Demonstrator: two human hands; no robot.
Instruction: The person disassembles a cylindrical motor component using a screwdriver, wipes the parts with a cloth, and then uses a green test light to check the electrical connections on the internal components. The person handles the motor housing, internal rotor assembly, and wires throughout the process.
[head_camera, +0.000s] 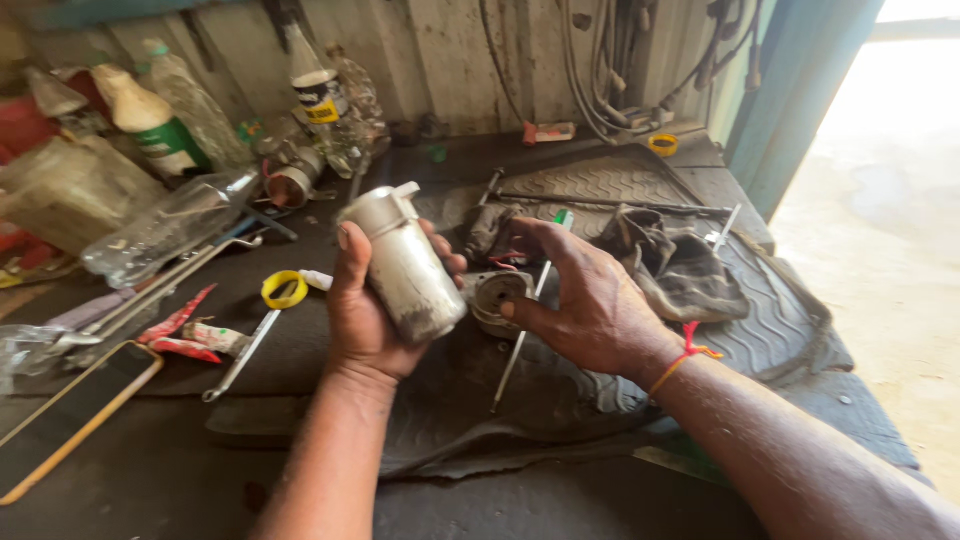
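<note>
- Grey, grimy metal is what your left hand (370, 310) grips: a dull silver metal cylinder with a small spout on its cap (405, 262), held tilted above the bench, your fingers wrapped round its body and your thumb up along its left side.
- Your right hand (590, 300) holds nothing; its fingers are spread wide and curled over a round, dirty metal cup-shaped part (495, 298), with the thumb tip touching or just beside that part's rim.
- That round part rests on a black ribbed rubber mat (760, 330) that covers most of the dark workbench (150, 470).
- A thin metal rod with a green tip (525, 325) lies on the mat, running under your right hand.
- A crumpled, oil-stained grey rag (675, 265) sits on the mat just right of your right hand.
- A slim steel spanner (240, 355) lies left of your left hand, near a roll of yellow tape (283, 290).
- A flat phone with an orange edge (70, 415) lies at the bench's near left corner.
- Clear and white plastic bottles (160, 125) crowd the back left, against a worn, pale panelled wall (450, 60).
- Dark cables (610, 70) hang down that wall at the back right.
- A teal door frame (800, 100) stands right of the bench, and beyond it you see a sunlit concrete floor (880, 230).
</note>
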